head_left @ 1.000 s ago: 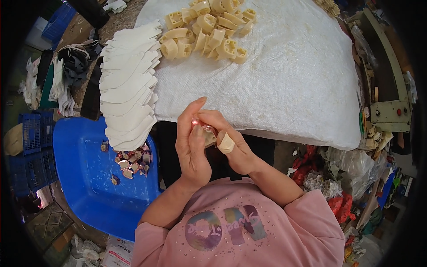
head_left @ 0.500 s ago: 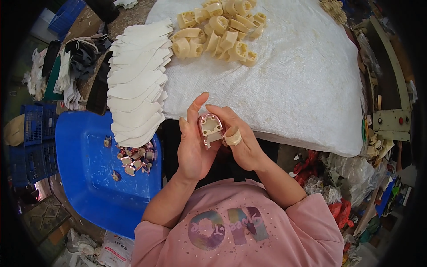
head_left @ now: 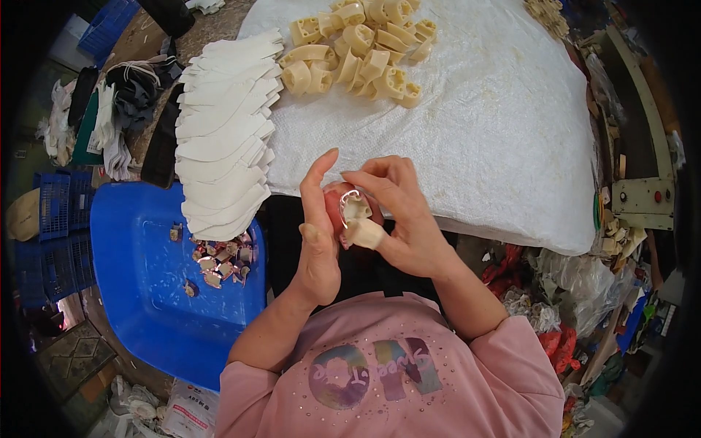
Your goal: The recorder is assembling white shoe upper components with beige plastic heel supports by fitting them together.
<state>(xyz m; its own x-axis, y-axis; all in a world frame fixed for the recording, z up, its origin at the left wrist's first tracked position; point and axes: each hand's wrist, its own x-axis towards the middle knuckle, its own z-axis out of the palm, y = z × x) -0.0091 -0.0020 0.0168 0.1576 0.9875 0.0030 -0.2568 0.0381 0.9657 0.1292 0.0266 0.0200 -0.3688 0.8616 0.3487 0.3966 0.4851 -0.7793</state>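
So, a bunch of shiny pink pieces [head_left: 212, 278] lie in my blue tub [head_left: 146, 292], beside a fanned row of white strips [head_left: 223, 146]. My left hand [head_left: 320, 255] has thumb and forefinger apart; can't tell if the rest grip. Beige parts [head_left: 374, 66] are heaped up ahead on the white sack [head_left: 496, 131]. Nearer me, 1 pink-rimmed piece [head_left: 357, 207] sits between my hands, pinched by my right hand [head_left: 409, 226]. I'd guess mid-batch, but can't tell what's finished.

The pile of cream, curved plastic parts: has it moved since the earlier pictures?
No: the pile keeps its place on the white woven plastic sack, with no shift either way.
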